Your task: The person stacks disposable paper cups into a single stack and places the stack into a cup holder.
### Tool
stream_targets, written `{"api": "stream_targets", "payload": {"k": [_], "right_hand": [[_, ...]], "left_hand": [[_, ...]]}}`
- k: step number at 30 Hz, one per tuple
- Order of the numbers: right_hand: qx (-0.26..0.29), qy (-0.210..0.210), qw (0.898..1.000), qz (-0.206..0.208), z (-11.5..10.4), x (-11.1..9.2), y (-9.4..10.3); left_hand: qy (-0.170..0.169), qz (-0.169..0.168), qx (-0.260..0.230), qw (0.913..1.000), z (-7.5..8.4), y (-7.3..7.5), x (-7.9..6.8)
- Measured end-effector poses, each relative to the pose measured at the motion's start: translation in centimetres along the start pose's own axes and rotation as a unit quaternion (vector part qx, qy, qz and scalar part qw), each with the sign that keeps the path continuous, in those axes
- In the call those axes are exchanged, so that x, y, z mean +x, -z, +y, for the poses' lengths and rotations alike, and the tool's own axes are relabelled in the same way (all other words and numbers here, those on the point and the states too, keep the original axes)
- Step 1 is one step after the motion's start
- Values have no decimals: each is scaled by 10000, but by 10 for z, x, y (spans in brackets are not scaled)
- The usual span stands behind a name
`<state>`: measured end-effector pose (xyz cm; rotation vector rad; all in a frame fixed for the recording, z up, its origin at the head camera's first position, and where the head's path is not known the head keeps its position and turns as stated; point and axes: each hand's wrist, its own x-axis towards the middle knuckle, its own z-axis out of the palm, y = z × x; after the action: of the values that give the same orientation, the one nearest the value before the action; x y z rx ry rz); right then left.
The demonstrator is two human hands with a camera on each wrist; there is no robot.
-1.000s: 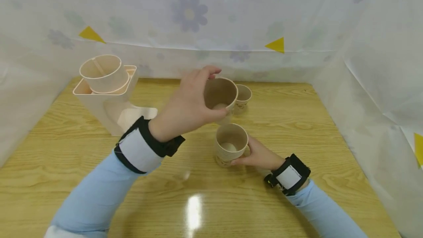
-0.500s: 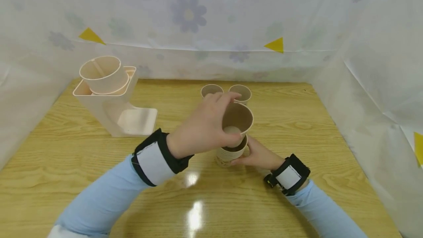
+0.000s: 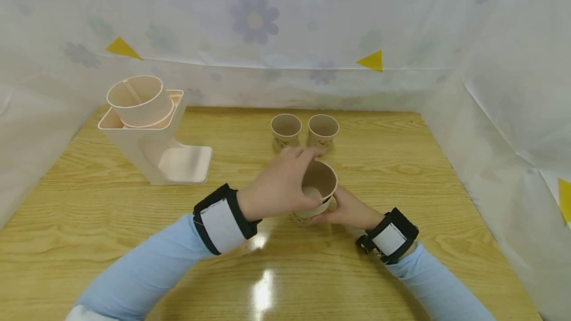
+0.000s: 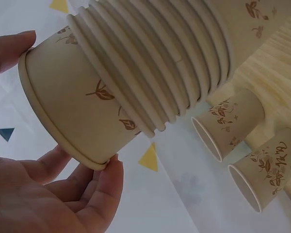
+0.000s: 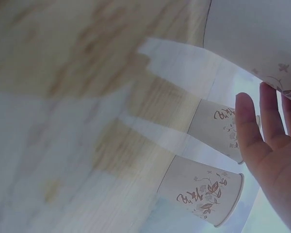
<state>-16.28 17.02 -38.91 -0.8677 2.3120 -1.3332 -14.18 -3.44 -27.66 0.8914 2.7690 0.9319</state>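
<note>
A stack of beige paper cups [image 4: 157, 58] with brown leaf prints stands upright on the table, mid-front in the head view. My left hand [image 3: 282, 182] pinches the top paper cup [image 4: 70, 92] at its rim, thumb on one side and fingers on the other. That cup sits partly inside the stack, its body still showing above the ribbed row of rims. Lower down, my right hand [image 3: 354, 209] holds the stack, thumb in front; its far fingers are hidden. Behind stand two single paper cups, a left one [image 3: 286, 135] and a right one [image 3: 323, 135], upright and side by side.
At the left back of the wooden table [image 3: 111, 241] stands a pale plastic holder [image 3: 153, 150] with a flat foot. A round tub [image 3: 144, 105] sits in its top. White flowered sheeting [image 3: 200, 19] encloses the back and sides.
My left hand has come down and toward me, bringing the cup from beside the rear cups into the top of the stack. The left rear cup is now uncovered. My right hand has stayed put.
</note>
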Motion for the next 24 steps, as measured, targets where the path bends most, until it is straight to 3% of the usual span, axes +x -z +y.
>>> {"api": "stream_targets", "payload": {"k": [12,18,21,24], "right_hand": [[-39,8,10000,40,2,1,-1],[-22,11,10000,49,0,1,-1],[-72,37,9999,96,0,0,-2],[-84,54,9998,180,0,1,-2]], "left_hand": [[76,-359,148,9992,-9,-10,5],[200,-546,13,9983,-15,-7,8],[504,-384,3,9980,-25,0,17],[1016,93,-24,9948,-43,9,34]]}}
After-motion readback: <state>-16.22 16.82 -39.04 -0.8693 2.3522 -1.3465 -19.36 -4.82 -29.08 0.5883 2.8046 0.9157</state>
